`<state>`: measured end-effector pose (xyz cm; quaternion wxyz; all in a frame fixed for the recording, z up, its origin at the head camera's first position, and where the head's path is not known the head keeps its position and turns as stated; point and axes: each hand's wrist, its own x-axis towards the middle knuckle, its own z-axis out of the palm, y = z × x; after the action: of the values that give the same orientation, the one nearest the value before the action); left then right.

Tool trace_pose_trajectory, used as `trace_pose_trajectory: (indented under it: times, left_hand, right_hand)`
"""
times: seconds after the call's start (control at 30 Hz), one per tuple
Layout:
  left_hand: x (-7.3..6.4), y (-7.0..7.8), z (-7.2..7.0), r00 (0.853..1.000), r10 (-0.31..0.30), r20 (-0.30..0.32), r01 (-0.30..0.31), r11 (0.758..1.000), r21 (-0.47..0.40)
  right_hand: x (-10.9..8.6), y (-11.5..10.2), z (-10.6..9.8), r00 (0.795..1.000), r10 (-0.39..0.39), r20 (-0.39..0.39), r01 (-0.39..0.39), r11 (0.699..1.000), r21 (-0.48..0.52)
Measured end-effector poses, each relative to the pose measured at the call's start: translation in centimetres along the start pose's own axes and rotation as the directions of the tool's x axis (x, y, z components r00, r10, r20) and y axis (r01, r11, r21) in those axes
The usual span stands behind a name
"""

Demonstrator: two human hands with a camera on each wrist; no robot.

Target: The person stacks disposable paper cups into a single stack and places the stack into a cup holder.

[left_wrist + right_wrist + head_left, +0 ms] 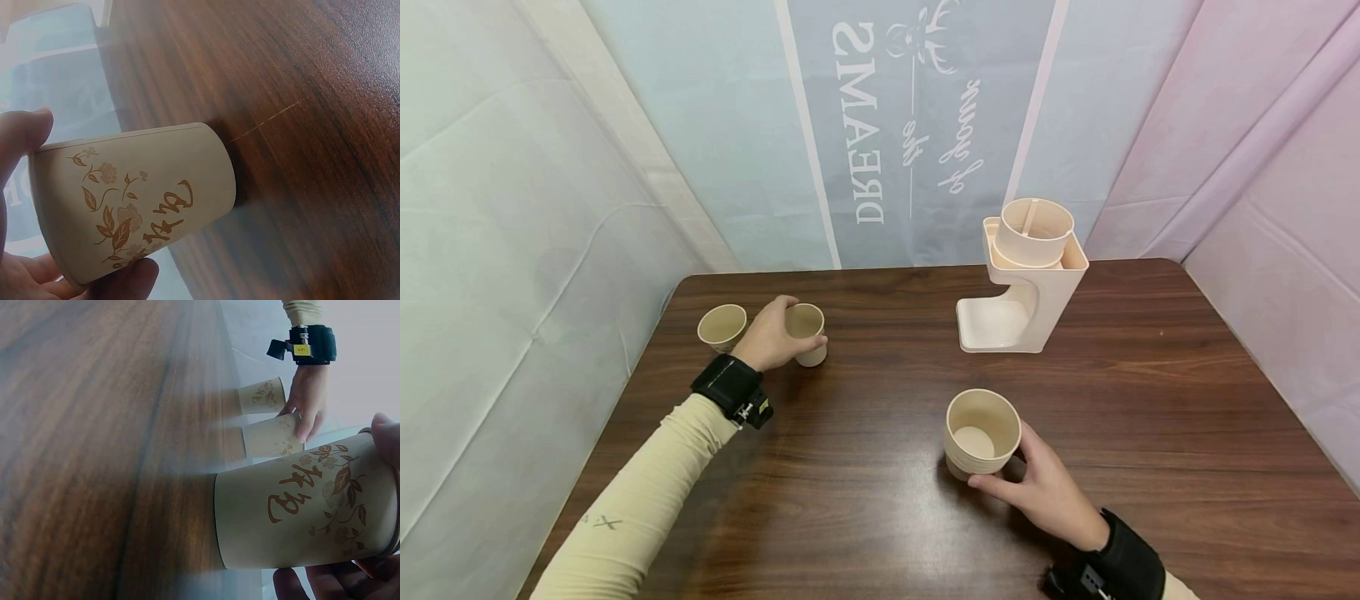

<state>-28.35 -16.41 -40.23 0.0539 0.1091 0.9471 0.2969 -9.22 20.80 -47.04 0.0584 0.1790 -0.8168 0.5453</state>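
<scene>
My left hand [772,335] grips a beige paper cup [809,353] near its rim, thumb on one side and fingers on the other. In the left wrist view this paper cup [144,187] shows brown flowers and lettering, its base at the wooden table. A second paper cup [722,327] stands just left of that hand, partly behind it. My right hand [1051,492] holds another paper cup [981,429] by its upper side; several rim lines suggest stacked cups. The right wrist view shows that printed cup [300,506] upright with its base at the tabletop.
At the back right of the brown wooden table [865,517] stands a cream cup dispenser [1052,308] with a round open top [1036,233] and a flat base tray. Behind the table hangs a light blue cloth [917,125] with printed words; pale curtains enclose both sides.
</scene>
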Motion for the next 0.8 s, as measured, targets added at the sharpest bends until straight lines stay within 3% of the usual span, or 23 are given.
trace_pose_trajectory:
  times: [0.3, 0.8]
  left_hand:
    - [-0.3, 0.8, -0.2, 1.000, 0.019, -0.003, -0.019, 1.000, -0.001]
    - [-1.6, 4.5, -0.6, 0.997, 0.074, 0.005, -0.074, 0.997, -0.006]
  right_hand:
    - [0.0, 0.0, 0.1, 1.000, -0.004, -0.002, 0.004, 1.000, 0.008]
    - [0.0, 0.0, 0.0, 1.000, -0.008, 0.002, 0.008, 1.000, 0.009]
